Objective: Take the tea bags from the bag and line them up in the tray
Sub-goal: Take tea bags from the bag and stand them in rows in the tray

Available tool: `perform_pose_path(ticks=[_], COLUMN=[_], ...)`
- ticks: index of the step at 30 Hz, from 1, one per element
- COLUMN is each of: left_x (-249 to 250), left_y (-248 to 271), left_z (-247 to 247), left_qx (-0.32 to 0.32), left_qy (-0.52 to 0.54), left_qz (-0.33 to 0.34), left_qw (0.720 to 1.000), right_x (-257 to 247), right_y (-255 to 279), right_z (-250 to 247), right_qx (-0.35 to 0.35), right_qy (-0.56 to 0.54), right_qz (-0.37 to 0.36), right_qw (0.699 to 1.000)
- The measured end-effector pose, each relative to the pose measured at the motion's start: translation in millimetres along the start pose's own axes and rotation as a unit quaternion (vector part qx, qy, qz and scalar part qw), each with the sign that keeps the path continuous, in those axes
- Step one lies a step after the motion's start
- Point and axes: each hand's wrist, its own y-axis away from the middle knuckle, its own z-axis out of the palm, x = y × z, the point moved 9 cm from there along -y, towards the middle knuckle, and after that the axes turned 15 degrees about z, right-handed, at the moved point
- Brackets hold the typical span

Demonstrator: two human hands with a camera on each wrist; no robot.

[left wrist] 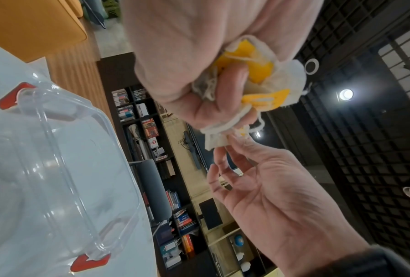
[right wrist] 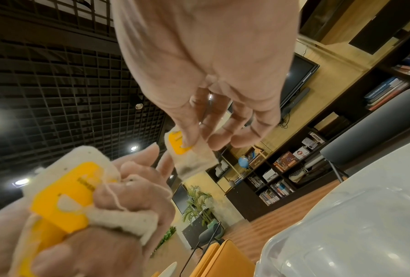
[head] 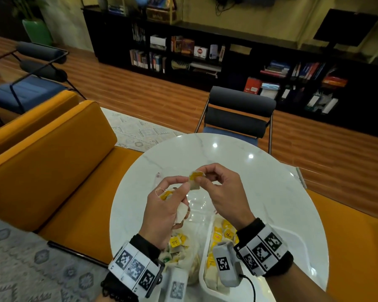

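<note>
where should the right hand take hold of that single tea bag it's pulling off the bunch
At the yellow tag end, from above, as the right hand pinches the single tea bag now. The pouch hangs free below that grip, clear of the bunch in the left hand.

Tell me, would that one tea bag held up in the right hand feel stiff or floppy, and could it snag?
Probably floppy and very light: the tea bag hangs from a mere fingertip pinch of the right hand, and its paper looks soft. It may snag, since loose strings trail from the bunch of tea bags in the left hand.
</note>
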Motion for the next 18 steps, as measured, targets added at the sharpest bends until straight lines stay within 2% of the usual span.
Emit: perform_pose_path(ticks=[11, 18], left_x=[-4, -5], left_y=[-6, -10], left_z=[4, 17], left_qx=[-0.008, -0.028], left_qy=[-0.035, -0.084], left_qz=[-0.002, 0.029], left_qw=[0.999, 0.996], right_x=[0, 4], right_y=[2, 5], right_z=[-10, -21], right_qx=[-0.002, -0.022], right_qy=[-0.007, -0.025], right_qz=[0.006, 0.002], right_qw=[1.000, 0.999])
